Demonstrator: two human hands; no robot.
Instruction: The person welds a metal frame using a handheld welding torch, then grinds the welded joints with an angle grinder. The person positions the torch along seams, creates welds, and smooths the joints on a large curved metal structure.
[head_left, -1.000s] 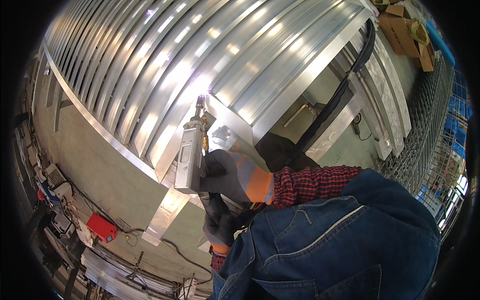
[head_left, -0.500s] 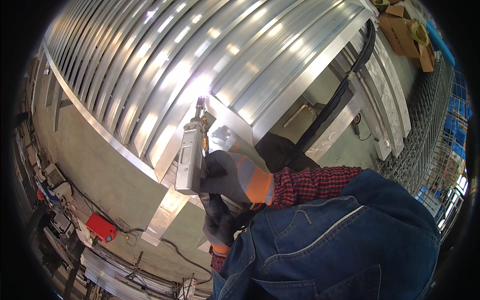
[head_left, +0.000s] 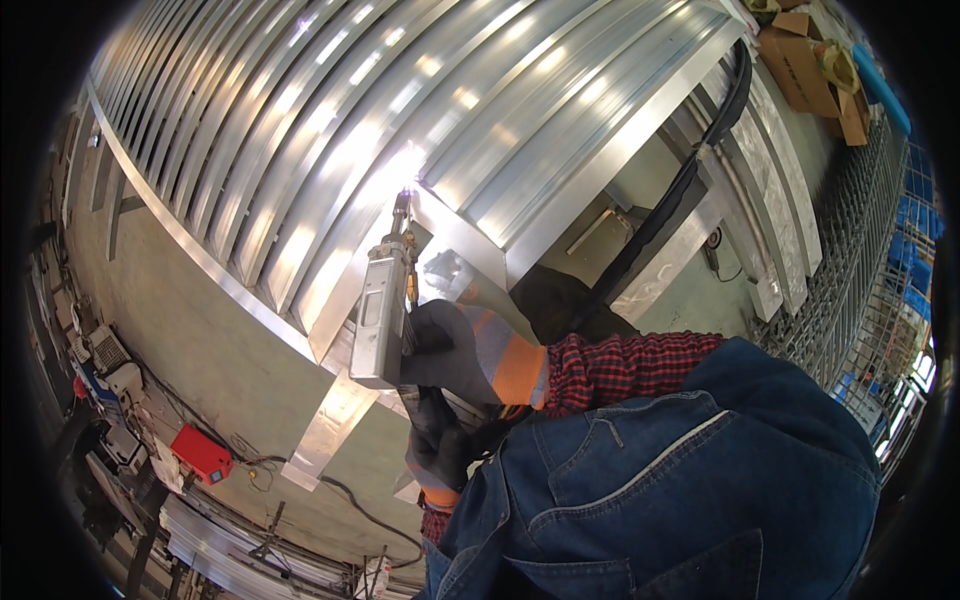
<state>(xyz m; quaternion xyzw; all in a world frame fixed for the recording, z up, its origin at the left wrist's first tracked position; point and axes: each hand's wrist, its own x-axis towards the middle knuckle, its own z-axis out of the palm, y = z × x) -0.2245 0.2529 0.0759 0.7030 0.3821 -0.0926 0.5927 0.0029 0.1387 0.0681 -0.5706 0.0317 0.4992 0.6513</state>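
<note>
A grey handheld welding torch [head_left: 380, 310] points away from me, its narrow nozzle at a bright white glow [head_left: 400, 170]. That glow sits at the near edge of a frame of long silvery metal slats [head_left: 560, 110]. My right hand [head_left: 445, 345], in a black, grey and orange glove, is closed against the torch body's right side. Just below it, my left hand [head_left: 440, 440], in a matching glove, is closed around the dark lower part of the torch; its fingers are partly hidden. A brass-coloured fitting [head_left: 411, 285] runs along the torch.
A black hose or cloth sleeve [head_left: 650, 225] lies across the metal bars at right. Flat metal legs [head_left: 330, 425] stick out below the slats. Wire mesh [head_left: 850, 250] and a cardboard box [head_left: 800, 65] stand far right. A red box [head_left: 203, 455] lies at left.
The torch nozzle and the glow have shifted very slightly to the right and away from me. Both hands keep their hold.
</note>
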